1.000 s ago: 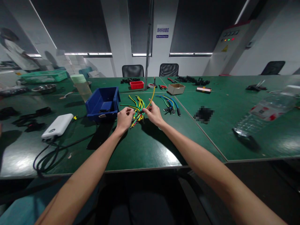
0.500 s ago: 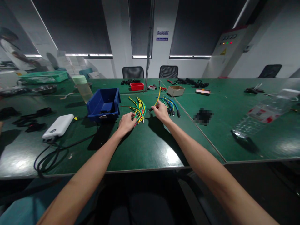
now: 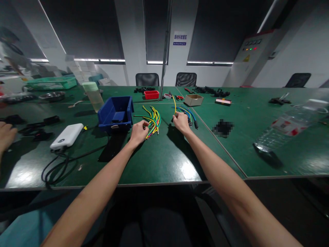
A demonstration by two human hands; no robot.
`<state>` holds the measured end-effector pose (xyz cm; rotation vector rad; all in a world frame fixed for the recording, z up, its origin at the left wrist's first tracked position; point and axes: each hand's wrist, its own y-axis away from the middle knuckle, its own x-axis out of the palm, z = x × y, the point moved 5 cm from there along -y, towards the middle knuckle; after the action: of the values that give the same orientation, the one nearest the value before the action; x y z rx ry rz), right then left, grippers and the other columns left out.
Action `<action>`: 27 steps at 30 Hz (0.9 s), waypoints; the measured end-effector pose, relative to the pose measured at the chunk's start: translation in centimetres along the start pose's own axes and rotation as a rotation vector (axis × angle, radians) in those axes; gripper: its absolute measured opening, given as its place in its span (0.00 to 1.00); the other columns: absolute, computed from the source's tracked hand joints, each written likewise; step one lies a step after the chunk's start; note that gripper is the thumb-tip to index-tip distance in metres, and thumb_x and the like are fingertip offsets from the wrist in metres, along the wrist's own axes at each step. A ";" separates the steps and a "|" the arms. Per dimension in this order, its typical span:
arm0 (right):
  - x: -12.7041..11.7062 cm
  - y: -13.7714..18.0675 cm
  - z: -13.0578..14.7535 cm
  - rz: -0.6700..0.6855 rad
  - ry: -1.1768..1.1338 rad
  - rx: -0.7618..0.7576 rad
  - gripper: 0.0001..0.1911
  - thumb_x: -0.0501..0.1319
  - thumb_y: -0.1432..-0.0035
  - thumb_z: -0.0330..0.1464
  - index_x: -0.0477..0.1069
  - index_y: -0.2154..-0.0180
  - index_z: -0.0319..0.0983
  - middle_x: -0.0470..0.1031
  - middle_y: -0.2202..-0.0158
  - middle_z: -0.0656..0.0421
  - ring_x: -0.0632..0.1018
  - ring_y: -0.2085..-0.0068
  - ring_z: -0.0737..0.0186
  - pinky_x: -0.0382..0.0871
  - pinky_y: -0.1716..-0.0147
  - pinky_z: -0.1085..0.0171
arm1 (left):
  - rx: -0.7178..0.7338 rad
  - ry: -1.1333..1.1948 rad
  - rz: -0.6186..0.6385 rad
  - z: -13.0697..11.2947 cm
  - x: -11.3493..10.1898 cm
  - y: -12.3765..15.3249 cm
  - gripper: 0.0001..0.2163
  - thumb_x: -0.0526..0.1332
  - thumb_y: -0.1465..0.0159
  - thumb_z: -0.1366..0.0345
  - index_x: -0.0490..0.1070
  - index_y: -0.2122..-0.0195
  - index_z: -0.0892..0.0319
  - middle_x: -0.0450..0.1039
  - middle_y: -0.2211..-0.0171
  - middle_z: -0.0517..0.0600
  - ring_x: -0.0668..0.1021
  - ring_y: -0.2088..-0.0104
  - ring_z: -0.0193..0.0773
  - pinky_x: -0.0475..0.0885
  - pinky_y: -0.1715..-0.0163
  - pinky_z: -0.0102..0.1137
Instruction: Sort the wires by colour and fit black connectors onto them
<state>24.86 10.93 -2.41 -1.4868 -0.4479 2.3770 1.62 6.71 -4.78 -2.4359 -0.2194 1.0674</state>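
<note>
A loose bunch of yellow, green and red wires (image 3: pixel 153 120) lies on the green table (image 3: pixel 164 157). My left hand (image 3: pixel 138 131) rests closed at the near end of that bunch, fingers on the wire ends. My right hand (image 3: pixel 181 121) is pinched on a yellow wire (image 3: pixel 174 103) that arcs up and away from it. That hand sits at the near edge of a second pile of blue and green wires (image 3: pixel 189 112), to the right of the first bunch.
A blue bin (image 3: pixel 116 113) stands left of the wires. A white power bank (image 3: pixel 67 135) with black cables lies further left. A plastic bottle (image 3: pixel 288 127) lies on the right. A cardboard box (image 3: pixel 193 99) and red tray (image 3: pixel 151 94) sit behind. Another person's hand (image 3: pixel 5 135) shows at the left edge.
My right hand has carried the yellow wire out of the mixed bunch, rightward to the blue and green pile. My left hand stayed at the bunch. Another person's hand has appeared at the left edge.
</note>
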 end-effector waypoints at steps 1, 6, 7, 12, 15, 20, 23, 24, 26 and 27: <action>-0.2 0.0 0.0 -0.005 0.020 -0.007 0.14 0.53 0.40 0.32 0.74 0.57 0.36 0.78 0.62 0.50 0.77 0.60 0.56 0.64 0.60 0.65 | -0.005 0.008 -0.009 0.0 -0.1 0.0 0.09 0.56 0.46 0.71 0.74 0.67 0.58 0.77 0.67 0.52 0.77 0.67 0.41 0.70 0.62 0.34; -1.0 -0.3 -0.5 -0.018 0.088 0.019 0.15 0.52 0.40 0.31 0.74 0.56 0.36 0.78 0.60 0.49 0.77 0.57 0.55 0.63 0.58 0.65 | -0.019 0.059 -0.052 -0.2 -0.4 -0.1 0.07 0.57 0.46 0.70 0.73 0.69 0.58 0.77 0.69 0.51 0.77 0.69 0.40 0.70 0.63 0.33; -1.1 -0.4 -0.7 -0.023 0.096 0.034 0.15 0.52 0.40 0.31 0.74 0.57 0.37 0.78 0.60 0.49 0.77 0.57 0.55 0.63 0.58 0.65 | -0.022 0.069 -0.060 -0.2 -0.5 -0.1 0.06 0.57 0.45 0.69 0.73 0.69 0.58 0.77 0.69 0.51 0.77 0.69 0.39 0.70 0.63 0.32; -1.5 -0.5 -1.7 -0.041 0.133 0.093 0.16 0.50 0.39 0.30 0.75 0.57 0.37 0.77 0.59 0.48 0.77 0.57 0.55 0.64 0.57 0.64 | -0.038 0.092 -0.093 -0.2 -0.7 -0.1 0.06 0.58 0.43 0.65 0.73 0.70 0.58 0.77 0.70 0.51 0.77 0.70 0.39 0.69 0.64 0.31; -1.6 -0.5 -2.2 -0.050 0.154 0.116 0.16 0.50 0.39 0.31 0.76 0.58 0.36 0.77 0.59 0.47 0.77 0.57 0.53 0.65 0.58 0.63 | -0.044 0.085 -0.089 0.0 -0.7 -0.1 0.05 0.58 0.44 0.65 0.72 0.70 0.59 0.77 0.70 0.51 0.77 0.70 0.39 0.69 0.64 0.32; -1.7 -0.4 -2.9 -0.034 0.204 0.170 0.16 0.51 0.40 0.30 0.76 0.59 0.35 0.77 0.60 0.44 0.77 0.57 0.51 0.66 0.59 0.61 | -0.044 0.092 -0.066 0.1 -0.5 -0.1 0.05 0.59 0.45 0.66 0.72 0.69 0.59 0.77 0.69 0.52 0.77 0.69 0.39 0.69 0.64 0.32; -1.8 -0.4 -2.9 -0.022 0.232 0.168 0.15 0.52 0.42 0.28 0.76 0.59 0.35 0.77 0.60 0.44 0.77 0.57 0.51 0.66 0.59 0.61 | -0.033 0.089 -0.049 0.1 -0.5 0.0 0.05 0.60 0.46 0.66 0.72 0.69 0.59 0.77 0.69 0.51 0.77 0.69 0.39 0.69 0.64 0.32; -1.8 -0.4 -2.9 -0.019 0.243 0.163 0.15 0.52 0.42 0.27 0.76 0.60 0.35 0.77 0.61 0.45 0.77 0.57 0.51 0.66 0.59 0.62 | -0.025 0.086 -0.041 0.0 -0.4 0.0 0.05 0.60 0.46 0.66 0.72 0.69 0.59 0.77 0.69 0.51 0.77 0.69 0.39 0.70 0.64 0.32; -1.7 -0.4 -2.9 -0.017 0.266 0.153 0.15 0.52 0.44 0.26 0.77 0.60 0.34 0.77 0.60 0.45 0.77 0.57 0.52 0.66 0.59 0.62 | -0.005 0.081 -0.020 -0.2 -0.3 0.0 0.05 0.60 0.47 0.67 0.72 0.69 0.59 0.76 0.69 0.51 0.77 0.68 0.39 0.70 0.64 0.32; -1.7 -0.4 -3.0 -0.019 0.274 0.148 0.15 0.53 0.44 0.26 0.77 0.60 0.34 0.77 0.60 0.45 0.77 0.57 0.52 0.66 0.58 0.62 | 0.004 0.080 -0.011 -0.2 -0.2 0.0 0.05 0.60 0.47 0.67 0.72 0.69 0.59 0.76 0.69 0.51 0.77 0.68 0.39 0.70 0.64 0.32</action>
<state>28.27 10.94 -2.10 -1.6957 -0.2150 2.0987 1.63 6.58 -4.45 -2.4649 -0.2045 0.9625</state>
